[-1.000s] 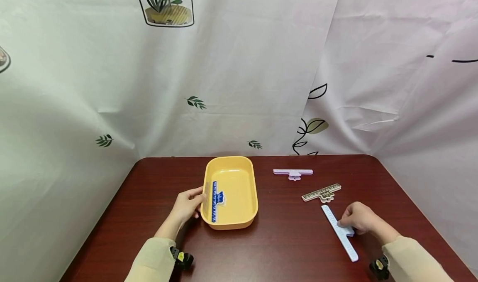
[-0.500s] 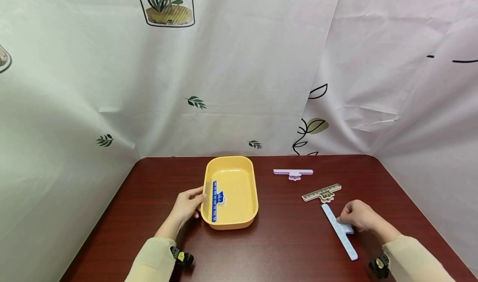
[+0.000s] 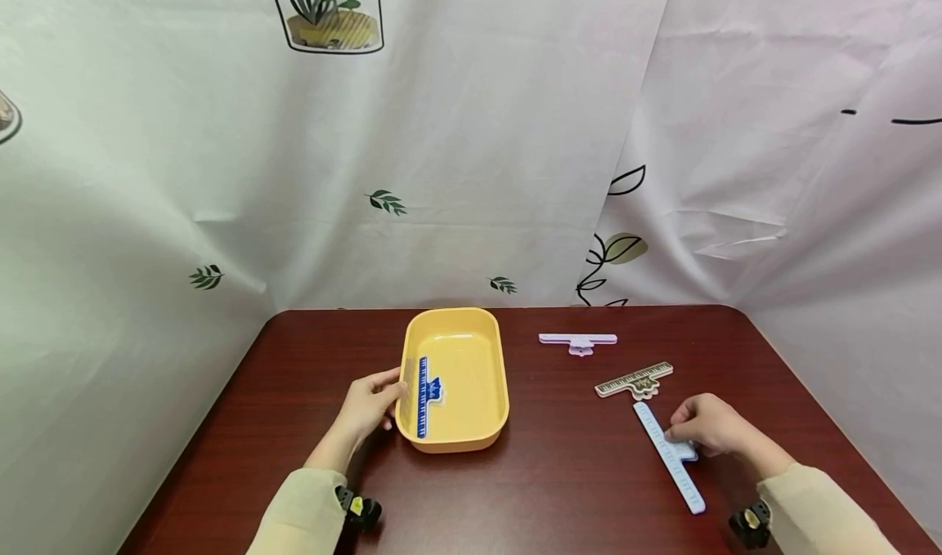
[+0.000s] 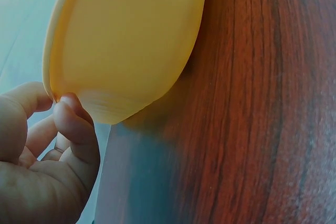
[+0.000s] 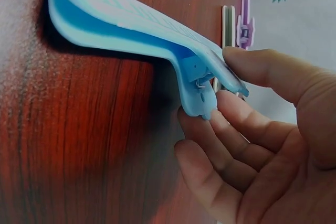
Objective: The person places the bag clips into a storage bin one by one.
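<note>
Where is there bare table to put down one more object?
Between the yellow tray and the light blue clip, and the far left of the table, beyond the left grip. Crowded: the right side, where the right grip pinches the light blue clip near the brown clip.

Right grip [image 3: 708, 424] and pale blue clip [image 3: 672, 460]: slightly higher in head view than second ago.

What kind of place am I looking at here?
Probably a makeshift indoor recording booth, judging by the creased leaf-printed sheeting behind and beside the wood-grain table and the black wrist cameras.
</note>
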`<state>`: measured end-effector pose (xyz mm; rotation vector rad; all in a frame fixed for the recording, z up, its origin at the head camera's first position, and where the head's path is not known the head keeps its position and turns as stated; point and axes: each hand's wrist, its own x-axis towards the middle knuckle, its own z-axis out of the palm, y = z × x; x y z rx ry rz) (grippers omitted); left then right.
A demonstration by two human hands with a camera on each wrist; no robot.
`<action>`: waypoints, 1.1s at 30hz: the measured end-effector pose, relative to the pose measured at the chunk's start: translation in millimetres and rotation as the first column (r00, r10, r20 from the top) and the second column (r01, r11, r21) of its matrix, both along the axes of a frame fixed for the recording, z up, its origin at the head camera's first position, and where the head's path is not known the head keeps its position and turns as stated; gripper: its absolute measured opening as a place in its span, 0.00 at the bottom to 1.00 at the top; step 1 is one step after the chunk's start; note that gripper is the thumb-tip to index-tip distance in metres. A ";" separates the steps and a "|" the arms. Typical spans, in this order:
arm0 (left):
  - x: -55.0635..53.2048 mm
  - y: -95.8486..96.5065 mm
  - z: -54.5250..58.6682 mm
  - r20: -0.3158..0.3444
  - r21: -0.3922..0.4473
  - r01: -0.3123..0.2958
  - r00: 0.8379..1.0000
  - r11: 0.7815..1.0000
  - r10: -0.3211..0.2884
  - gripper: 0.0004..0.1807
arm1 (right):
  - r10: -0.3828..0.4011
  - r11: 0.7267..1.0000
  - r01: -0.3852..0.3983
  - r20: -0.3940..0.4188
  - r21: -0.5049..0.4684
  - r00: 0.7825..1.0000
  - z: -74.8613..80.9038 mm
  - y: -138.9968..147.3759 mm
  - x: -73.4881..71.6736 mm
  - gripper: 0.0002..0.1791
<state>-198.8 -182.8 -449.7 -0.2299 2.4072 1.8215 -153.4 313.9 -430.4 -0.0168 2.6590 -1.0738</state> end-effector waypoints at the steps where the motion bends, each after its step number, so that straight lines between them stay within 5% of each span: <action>1: -0.1 0.0 -0.1 0.000 0.001 0.000 1.000 1.000 0.000 0.24 | 0.010 1.000 -0.010 -0.001 -0.004 1.000 0.0 0.6 0.1 0.09; 15: 0.6 -0.3 0.0 0.001 -0.001 -0.003 1.000 1.000 0.003 0.24 | 0.117 0.993 -0.118 -0.038 -0.029 0.992 -1.1 5.2 -1.6 0.08; 33: 0.7 -0.3 -1.7 -0.003 0.004 -0.002 1.000 1.000 0.002 0.24 | 0.093 0.996 -0.093 -0.044 -0.004 0.995 1.7 0.8 -0.6 0.09</action>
